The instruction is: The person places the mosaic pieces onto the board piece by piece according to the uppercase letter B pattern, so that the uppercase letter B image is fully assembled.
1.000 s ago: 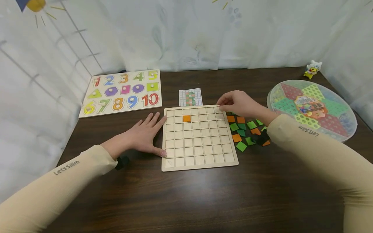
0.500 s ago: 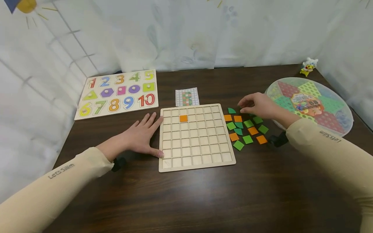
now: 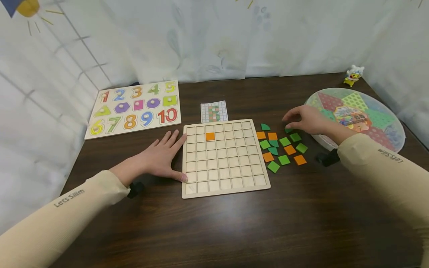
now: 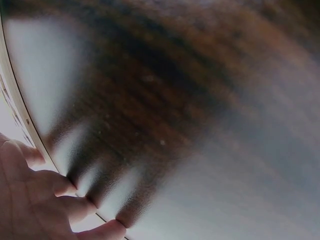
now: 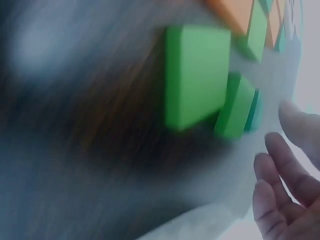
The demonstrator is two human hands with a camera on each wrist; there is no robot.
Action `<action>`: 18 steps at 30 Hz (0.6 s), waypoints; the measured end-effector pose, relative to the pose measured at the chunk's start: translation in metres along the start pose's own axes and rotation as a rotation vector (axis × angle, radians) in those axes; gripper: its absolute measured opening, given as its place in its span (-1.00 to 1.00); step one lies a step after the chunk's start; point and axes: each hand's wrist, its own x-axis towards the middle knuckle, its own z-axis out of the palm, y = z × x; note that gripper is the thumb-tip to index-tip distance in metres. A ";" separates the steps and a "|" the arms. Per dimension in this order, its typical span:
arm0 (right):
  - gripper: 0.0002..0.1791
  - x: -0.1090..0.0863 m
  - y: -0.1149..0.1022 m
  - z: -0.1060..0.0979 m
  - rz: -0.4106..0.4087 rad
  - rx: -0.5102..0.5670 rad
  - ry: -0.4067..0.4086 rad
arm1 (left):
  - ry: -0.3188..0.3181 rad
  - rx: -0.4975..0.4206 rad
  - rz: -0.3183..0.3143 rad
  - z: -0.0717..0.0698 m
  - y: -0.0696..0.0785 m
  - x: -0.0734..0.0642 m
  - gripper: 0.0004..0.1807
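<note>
In the head view a square wooden grid board (image 3: 225,163) lies on the table, with one orange tile (image 3: 210,136) in a cell of its second row. My left hand (image 3: 162,154) rests spread at the board's left side, thumb and forefinger touching its edge. My right hand (image 3: 308,120) hovers over the back of the loose pieces, fingers slightly bent and thumb apart. Right beneath its fingertips is a dark green piece (image 3: 288,130), partly hidden. The right wrist view shows nothing between the fingers (image 5: 280,150), with a bright green tile (image 5: 200,75) nearby.
Orange and green squares, such as an orange square (image 3: 290,150), and green quarter-rounds (image 3: 265,127) lie right of the board. A printed pattern card (image 3: 214,111) is behind it. A number puzzle (image 3: 134,108) stands back left; a round game board (image 3: 378,111) and small figurine (image 3: 353,75) are at right.
My right hand has left the board's far right corner and moved right, over the loose pieces' back edge. The left hand stays at the board; the head view has shifted slightly.
</note>
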 end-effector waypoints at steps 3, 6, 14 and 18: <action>-0.78 -0.005 0.006 -0.005 0.006 0.014 -0.053 | -0.003 0.000 -0.001 0.000 0.000 0.000 0.47; -0.82 -0.012 0.010 -0.009 0.007 0.031 -0.097 | -0.005 0.001 -0.001 0.000 0.001 0.000 0.47; -0.73 -0.021 0.016 -0.006 -0.001 -0.007 -0.159 | 0.001 0.006 0.001 0.000 0.000 0.000 0.48; -0.74 -0.022 0.018 -0.003 -0.005 -0.022 -0.151 | 0.001 0.006 0.001 0.000 0.000 0.001 0.48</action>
